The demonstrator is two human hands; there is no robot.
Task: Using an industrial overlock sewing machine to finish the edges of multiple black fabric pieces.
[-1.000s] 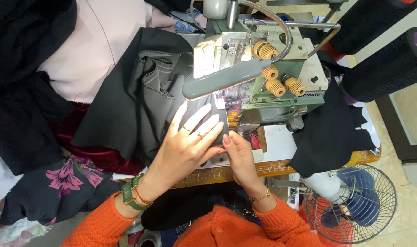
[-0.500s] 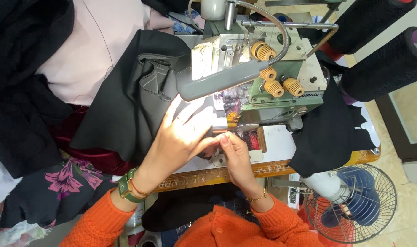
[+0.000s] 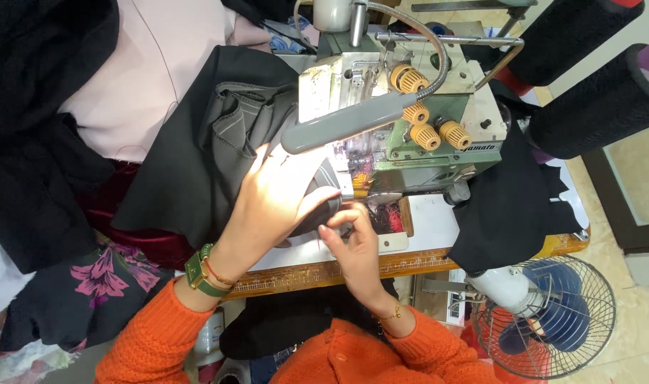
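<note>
head view: hands (image 3: 317,213) on grey fabric (image 3: 225,142)

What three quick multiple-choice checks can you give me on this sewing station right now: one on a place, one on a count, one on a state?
1. Where does the fan stand?
A. Lower right, below the table edge
B. On top of the machine
C. Upper left, on the pink cloth

2. How many yellow knobs show on the sewing machine?
A. One
B. Four
C. Eight

3. How does the left hand lie?
A. Clenched in the air
B. Flat on the dark grey fabric
C. Around the lamp

Answers: 1 A, its round cage sits beside the table; 2 B, four ribbed knobs show; 3 B, fingers spread on cloth near the needle.
</note>
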